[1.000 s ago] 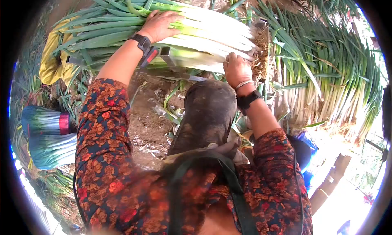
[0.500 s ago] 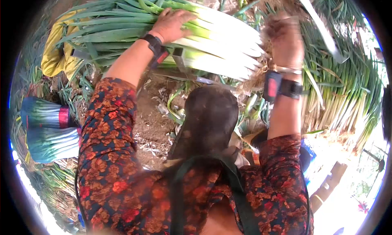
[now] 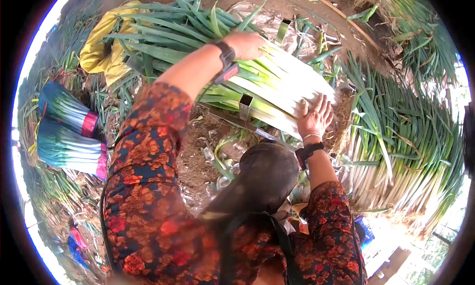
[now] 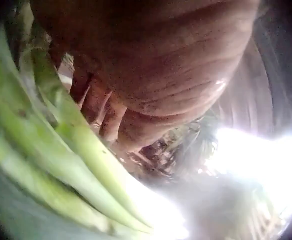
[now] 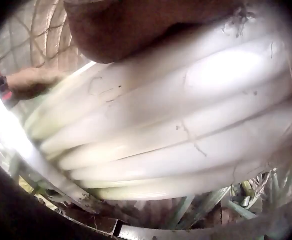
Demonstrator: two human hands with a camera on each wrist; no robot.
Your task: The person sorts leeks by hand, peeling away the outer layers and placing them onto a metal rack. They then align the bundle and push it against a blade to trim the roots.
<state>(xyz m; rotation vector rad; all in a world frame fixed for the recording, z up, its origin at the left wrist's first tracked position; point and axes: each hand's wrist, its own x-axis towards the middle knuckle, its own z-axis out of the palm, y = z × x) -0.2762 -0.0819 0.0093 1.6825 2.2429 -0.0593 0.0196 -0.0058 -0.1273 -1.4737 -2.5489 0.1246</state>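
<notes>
A thick pile of leeks (image 3: 284,84) lies across a metal rack (image 3: 245,106), green leaves to the left and white stems to the right. My left hand (image 3: 246,45) rests over the pile where green turns pale, its fingers reaching toward the far side. In the left wrist view its fingers (image 4: 103,107) bend down beside the green stalks (image 4: 71,165). My right hand (image 3: 315,117) lies with fingers spread on the white stems near the root end. Those stems (image 5: 136,135) fill the right wrist view, side by side with thin roots on them.
Loose leeks (image 3: 396,136) lie heaped at the right, with more (image 3: 415,37) behind. Two bunches with red bands, one in front (image 3: 71,146), lie at the left. A yellow cloth (image 3: 106,42) is under the leaf tips. My dark-covered knee (image 3: 272,178) is close below the rack.
My right hand swung out right, where a white stalk appeared in the air, then came back onto the white stems. My left hand stayed on the pile. The whole view has shifted.
</notes>
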